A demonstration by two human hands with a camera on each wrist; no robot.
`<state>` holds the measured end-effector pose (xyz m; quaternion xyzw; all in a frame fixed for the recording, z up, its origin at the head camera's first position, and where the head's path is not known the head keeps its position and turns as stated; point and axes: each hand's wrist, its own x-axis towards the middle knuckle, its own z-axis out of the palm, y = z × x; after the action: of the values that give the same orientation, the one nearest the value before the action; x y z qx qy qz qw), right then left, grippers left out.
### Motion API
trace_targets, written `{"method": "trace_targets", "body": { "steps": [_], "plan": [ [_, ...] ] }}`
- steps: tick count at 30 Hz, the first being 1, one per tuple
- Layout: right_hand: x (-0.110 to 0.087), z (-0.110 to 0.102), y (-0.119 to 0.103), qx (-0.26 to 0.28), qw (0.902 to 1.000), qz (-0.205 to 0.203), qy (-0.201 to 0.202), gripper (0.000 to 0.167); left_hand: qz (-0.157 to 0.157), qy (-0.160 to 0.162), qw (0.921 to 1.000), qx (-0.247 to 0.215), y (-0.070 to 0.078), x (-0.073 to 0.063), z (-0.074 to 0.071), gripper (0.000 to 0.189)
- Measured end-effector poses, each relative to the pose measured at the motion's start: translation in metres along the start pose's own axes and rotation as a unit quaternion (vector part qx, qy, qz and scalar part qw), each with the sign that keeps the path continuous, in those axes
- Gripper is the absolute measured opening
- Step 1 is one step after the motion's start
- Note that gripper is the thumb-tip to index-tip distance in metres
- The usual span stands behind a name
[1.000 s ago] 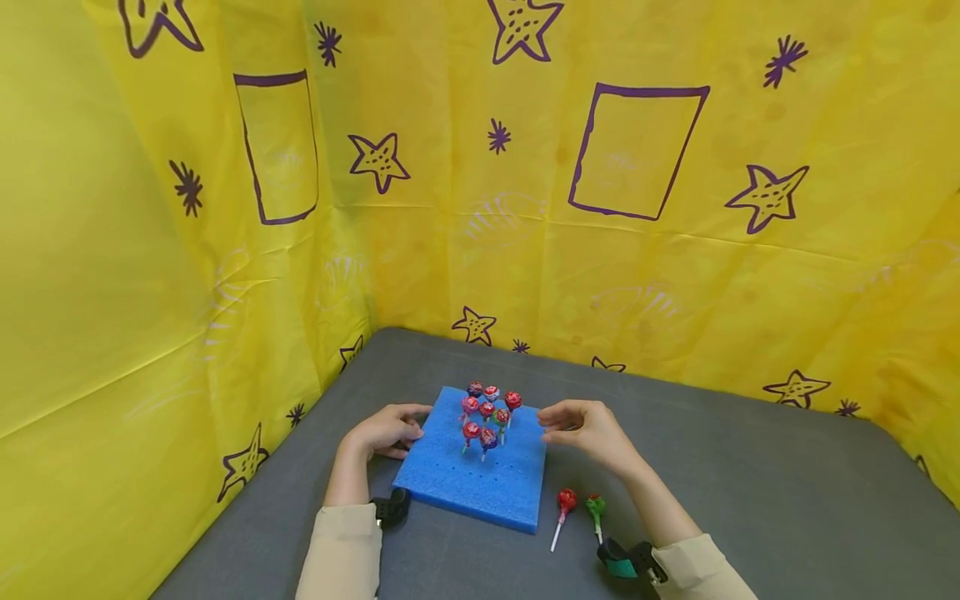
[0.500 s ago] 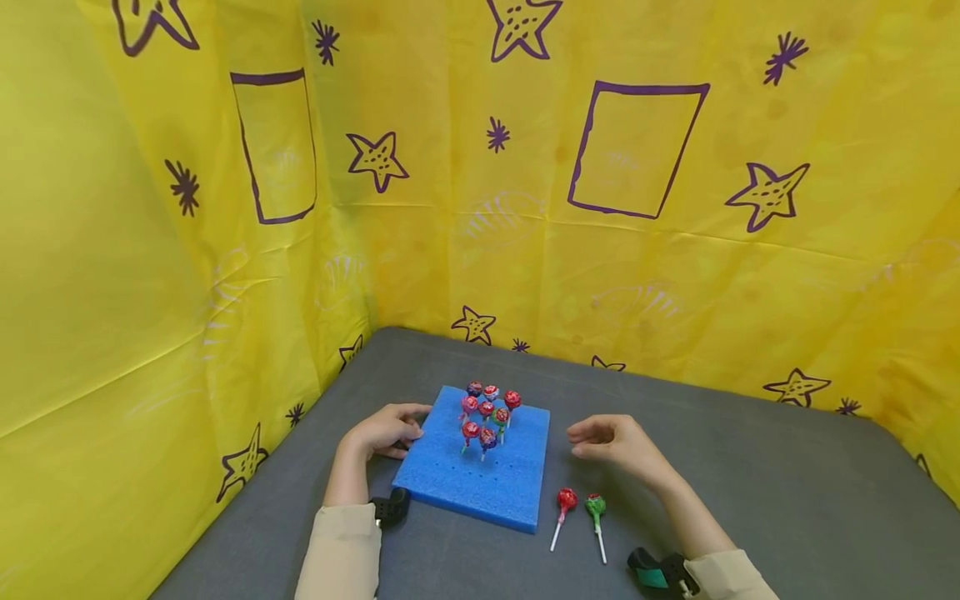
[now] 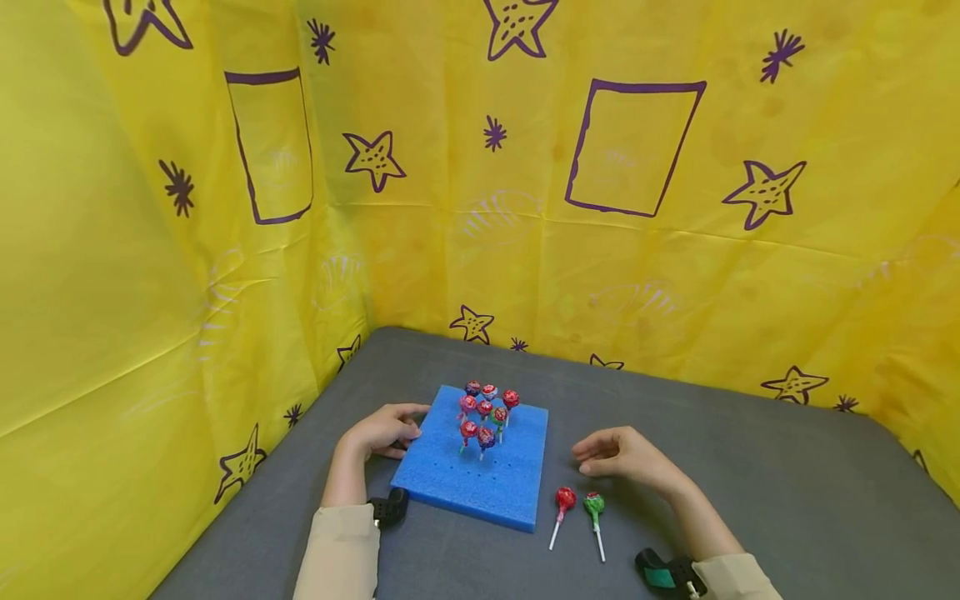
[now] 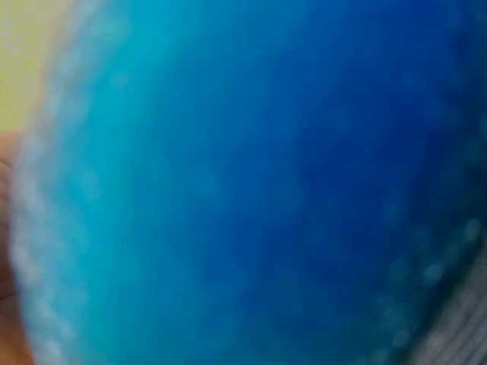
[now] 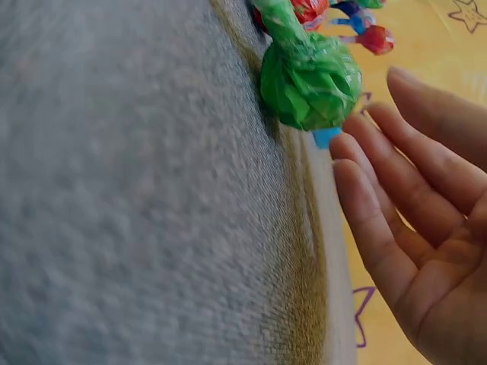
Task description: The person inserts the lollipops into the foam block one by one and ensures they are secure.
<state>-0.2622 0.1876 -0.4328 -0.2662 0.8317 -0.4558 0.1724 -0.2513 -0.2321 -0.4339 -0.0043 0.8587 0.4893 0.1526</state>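
Observation:
A square blue foam board (image 3: 468, 487) lies flat on the table with several wrapped lollipops (image 3: 485, 408) standing upright in its back half. Small holes show in front of them. My left hand (image 3: 382, 429) rests against the board's left edge, fingers relaxed; blurred blue foam (image 4: 228, 182) fills most of the left wrist view. To the right of the board hovers my right hand (image 3: 626, 454), fingers loosely bent and holding nothing. Below it lie a red lollipop (image 3: 566, 500) and a green lollipop (image 3: 595, 504). In the right wrist view the green lollipop's wrapped head (image 5: 312, 84) appears near the fingertips.
The dark grey table (image 3: 750, 483) spreads to the right of the hands. Yellow cloth walls (image 3: 465, 167) with purple star drawings enclose its back and left side. Black wrist straps (image 3: 663, 575) sit near the sleeves.
My right hand has left the board's right edge and moved right, then lower toward the loose lollipops, uncovering the green one's stick. The left hand stays at the board's left edge.

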Motion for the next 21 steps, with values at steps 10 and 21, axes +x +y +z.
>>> {"method": "trace_targets", "body": {
  "steps": [10,21],
  "plan": [
    [-0.0045,-0.0035,0.0064,0.021,0.997,0.0,-0.075,0.032,-0.016,0.01,0.9998,-0.01,0.0008,0.0026,0.0001,0.05],
    [-0.0062,-0.0054,0.0087,0.049,0.9896,-0.007,-0.135,0.04,-0.019,0.011,0.9997,-0.007,-0.0002,0.0028,0.0002,0.05]
  ]
}}
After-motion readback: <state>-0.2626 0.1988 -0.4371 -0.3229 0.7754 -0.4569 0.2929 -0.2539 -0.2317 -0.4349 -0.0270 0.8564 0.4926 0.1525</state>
